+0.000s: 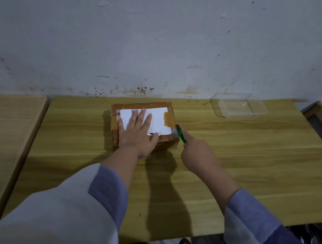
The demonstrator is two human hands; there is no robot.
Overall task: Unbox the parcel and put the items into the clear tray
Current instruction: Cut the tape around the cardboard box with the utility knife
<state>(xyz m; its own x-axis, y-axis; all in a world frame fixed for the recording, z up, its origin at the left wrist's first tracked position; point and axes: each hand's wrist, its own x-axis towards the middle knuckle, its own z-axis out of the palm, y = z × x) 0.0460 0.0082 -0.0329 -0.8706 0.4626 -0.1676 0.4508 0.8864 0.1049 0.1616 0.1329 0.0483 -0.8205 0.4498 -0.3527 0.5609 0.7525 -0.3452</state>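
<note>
The parcel (145, 122), a taped cardboard box with a white label on top, is seen on the wooden table (234, 152) near its far edge, close to the wall. It is pressed down by the left hand (137, 131), laid flat on the lid with 4 fingers straight and slightly spread and the thumb angled out to the right. A green-handled cutter (181, 133) is gripped by the right hand (197, 153), fingers curled round the handle (the blade tip itself is too small to make out), its far end touching the box's right near corner. The clear tray (238, 106) is set well apart, far right, against the wall.
</note>
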